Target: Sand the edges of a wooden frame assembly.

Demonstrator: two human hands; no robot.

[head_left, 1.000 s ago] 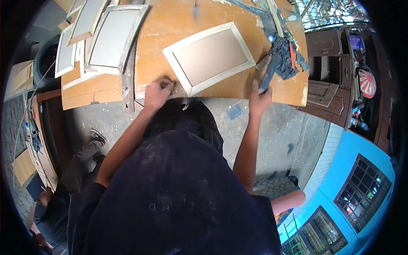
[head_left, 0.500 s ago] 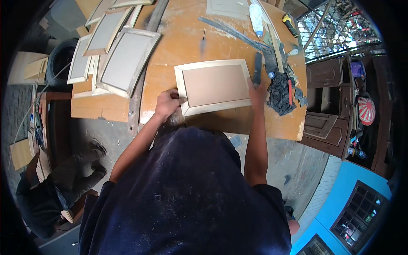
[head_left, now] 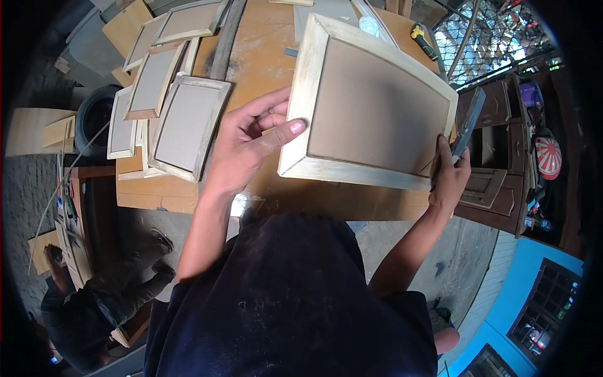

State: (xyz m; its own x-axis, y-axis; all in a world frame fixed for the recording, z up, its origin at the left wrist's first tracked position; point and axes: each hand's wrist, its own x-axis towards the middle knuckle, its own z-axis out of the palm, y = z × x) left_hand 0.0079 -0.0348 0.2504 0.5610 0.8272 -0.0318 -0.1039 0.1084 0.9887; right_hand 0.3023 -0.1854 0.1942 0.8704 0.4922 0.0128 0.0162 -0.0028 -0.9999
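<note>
My left hand (head_left: 251,141) grips the left side of a pale wooden frame (head_left: 317,81) with a tan inner panel, thumb on the front, fingers behind. The frame is raised and tilted above the orange worktable (head_left: 204,198). My right hand (head_left: 449,169) is closed at the frame's right side, also holding a long, dark grey flat tool (head_left: 468,119) whose exact kind I cannot make out. The frame hides much of the table's right part behind it.
Several framed panels (head_left: 191,129) overlap on the table's left. A yellow-black tool (head_left: 422,39) lies at the back right. A tyre (head_left: 94,122) stands at left, a dark wooden cabinet (head_left: 483,195) at right. Another person (head_left: 81,320) is low at the lower left.
The frame lay on the table a second ago; both hands took hold of its sides and lifted it toward me, tilting it. The dark tool rose with my right hand.
</note>
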